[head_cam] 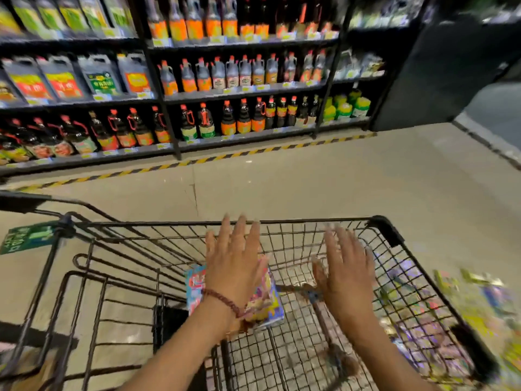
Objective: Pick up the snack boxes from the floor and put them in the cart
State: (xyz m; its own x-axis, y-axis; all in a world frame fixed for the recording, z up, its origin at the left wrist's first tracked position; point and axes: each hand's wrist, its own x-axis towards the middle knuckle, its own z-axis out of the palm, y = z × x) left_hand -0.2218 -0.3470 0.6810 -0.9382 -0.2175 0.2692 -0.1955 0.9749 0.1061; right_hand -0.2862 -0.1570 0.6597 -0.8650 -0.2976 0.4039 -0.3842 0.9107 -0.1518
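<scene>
Both hands hang over the basket of a black wire shopping cart (pixel 383 221) standing on a pale tiled floor (pixel 310 179). The left hand (pixel 234 261), with a dark red braided bracelet (pixel 222 300) at the wrist, has its fingers straight and spread, palm down, holding nothing. The right hand (pixel 348 272) is likewise flat with fingers extended and grips nothing; its edges are smeared by motion blur.

Beneath the left hand, inside the basket, lies a colourful flat snack box (pixel 267 303) with blue, pink and yellow print, partly hidden by the wrist (whether the palm touches it cannot be told). More brightly printed snack boxes (pixel 485 306) in yellow, green and purple lie on the floor just beside the cart's right wall, seen partly through the wire mesh and heavily blurred.

A green sign (pixel 26 235) hangs at the cart's left, near the handle end. Across the floor runs a yellow-and-black striped line (pixel 197 160), and behind it stand black metal shelves (pixel 242 93) stocked with dark bottles bearing orange and green labels, plus large jugs at the left.
</scene>
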